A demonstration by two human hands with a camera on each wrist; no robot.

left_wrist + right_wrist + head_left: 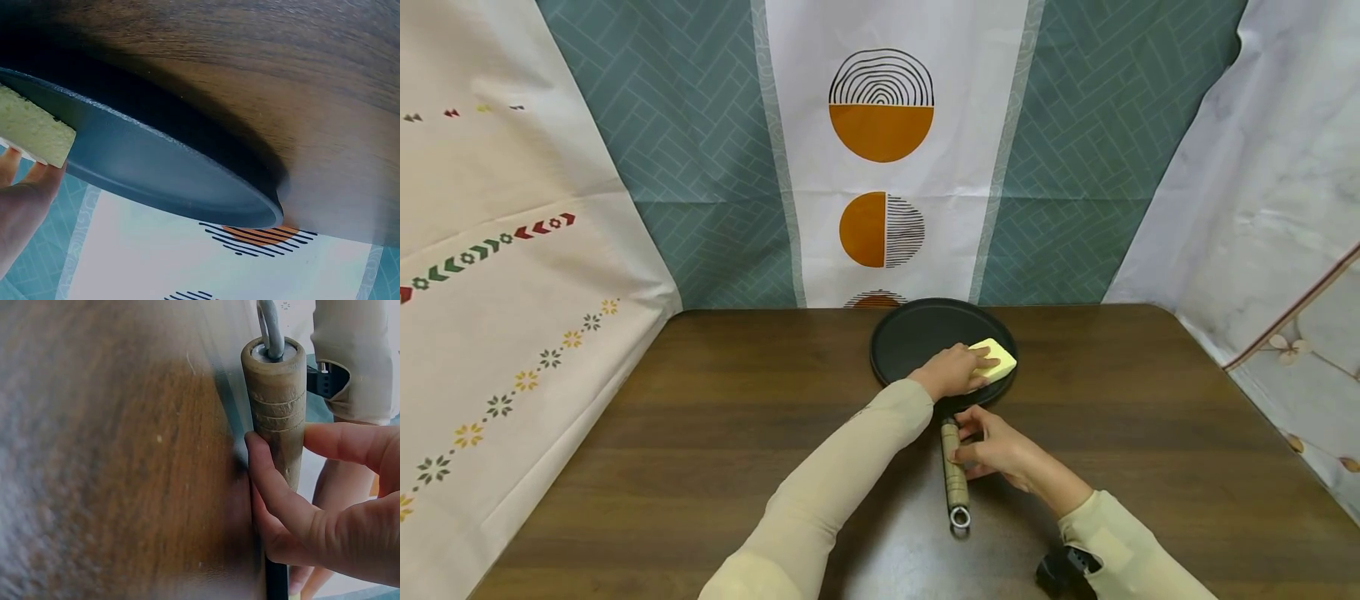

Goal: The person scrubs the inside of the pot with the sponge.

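A round black flat pan (917,337) lies on the wooden table with its handle (953,479) pointing toward me. My left hand (952,372) holds a pale yellow sponge (997,360) against the right part of the pan's surface. In the left wrist view, the fingertips are on the back of the sponge (34,125), inside the pan's low rim (169,142). My right hand (1003,452) pinches the wooden handle from the right side. Its thumb and fingers lie on opposite sides of the wooden grip (275,394), below the metal hanging ring (269,328) in the right wrist view.
The brown table (760,392) runs back to a patterned cloth (707,150) hanging right behind the pan. Pale cloths hang along the left and right sides. A dark wrist device (1067,571) is strapped at the right sleeve.
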